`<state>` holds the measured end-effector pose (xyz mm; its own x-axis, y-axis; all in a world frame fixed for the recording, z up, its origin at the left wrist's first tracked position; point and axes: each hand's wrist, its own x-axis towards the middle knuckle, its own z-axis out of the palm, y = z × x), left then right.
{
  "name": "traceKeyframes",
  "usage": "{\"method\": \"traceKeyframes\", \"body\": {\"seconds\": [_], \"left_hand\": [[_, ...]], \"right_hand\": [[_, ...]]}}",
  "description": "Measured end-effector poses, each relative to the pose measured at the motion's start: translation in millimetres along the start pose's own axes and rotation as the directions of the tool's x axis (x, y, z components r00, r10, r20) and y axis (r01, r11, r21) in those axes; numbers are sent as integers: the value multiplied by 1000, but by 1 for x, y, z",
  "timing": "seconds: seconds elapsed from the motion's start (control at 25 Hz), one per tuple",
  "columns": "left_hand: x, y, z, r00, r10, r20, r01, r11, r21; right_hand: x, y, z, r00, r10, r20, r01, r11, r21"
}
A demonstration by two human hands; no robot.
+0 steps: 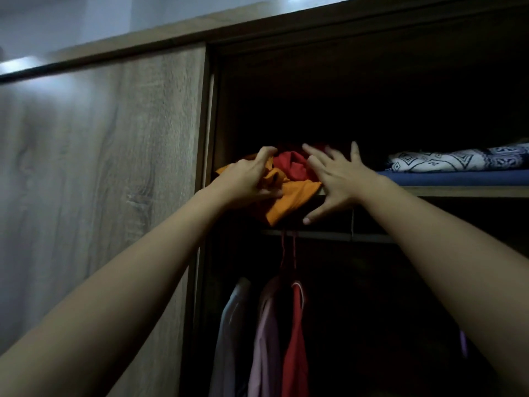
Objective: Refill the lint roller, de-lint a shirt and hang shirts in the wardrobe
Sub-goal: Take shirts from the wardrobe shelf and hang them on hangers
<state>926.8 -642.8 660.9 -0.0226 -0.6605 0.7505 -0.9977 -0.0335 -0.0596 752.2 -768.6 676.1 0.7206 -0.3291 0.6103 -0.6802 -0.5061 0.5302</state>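
**Operator:** Where are my hands?

**Observer:** Both your arms reach up into the open wardrobe (372, 32). Your left hand (249, 179) grips the orange garment (289, 200). Its fingers (266, 152) are curled over the top of the cloth, and the thumb pinches a fold from below. Your right hand (337, 179) holds nothing. Its fingers (315, 152) are straight and spread wide, and the thumb points down past the edge of the shelf (458, 191).

**Operator:** And where are the clothes?

**Observer:** The orange garment lies crumpled on the shelf, under your left fingers and reaching toward your right palm. One corner of it hangs over the shelf edge, just below your left thumb. A red garment (292, 166) is bunched on top of it, between your left fingers and your right fingers. Your right fingertips lie on it or just above it; I cannot tell which.

**Operator:** What is around my hands?

**Observer:** To the right of your right fingers, on the same shelf, a folded patterned cloth (458, 161) lies on a folded blue cloth (458, 177). Below your fingers runs the rail (329, 234). Under it hang a grey garment (232, 325), a pink garment (266, 333) and a red top (294, 333), side by side and touching. To the left of your left fingers stands the wooden sliding door (100, 181). Behind your fingers the shelf is too dark to see.
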Motion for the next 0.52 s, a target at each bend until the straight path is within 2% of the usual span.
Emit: {"method": "traceKeyframes", "body": {"seconds": [0.12, 0.28, 0.36, 0.48, 0.52], "left_hand": [[-3, -10, -4, 991, 133, -32, -131, 989, 72], [-14, -10, -3, 912, 366, -184, -329, 922, 203], [-14, -8, 2, 927, 309, -215, -250, 932, 263], [-3, -4, 22, 995, 17, -96, -4, 991, 131], [1, -6, 28, 998, -19, -62, 26, 993, 118]], "right_hand": [[6, 0, -1, 993, -11, 114, -11, 982, 187], [7, -3, -3, 985, 82, 152, -107, 981, 164], [5, -5, -4, 985, 123, 122, -140, 980, 144], [-3, -11, -6, 987, 142, 72, -147, 986, 77], [-6, -13, -7, 988, 140, 61, -143, 989, 38]]}}
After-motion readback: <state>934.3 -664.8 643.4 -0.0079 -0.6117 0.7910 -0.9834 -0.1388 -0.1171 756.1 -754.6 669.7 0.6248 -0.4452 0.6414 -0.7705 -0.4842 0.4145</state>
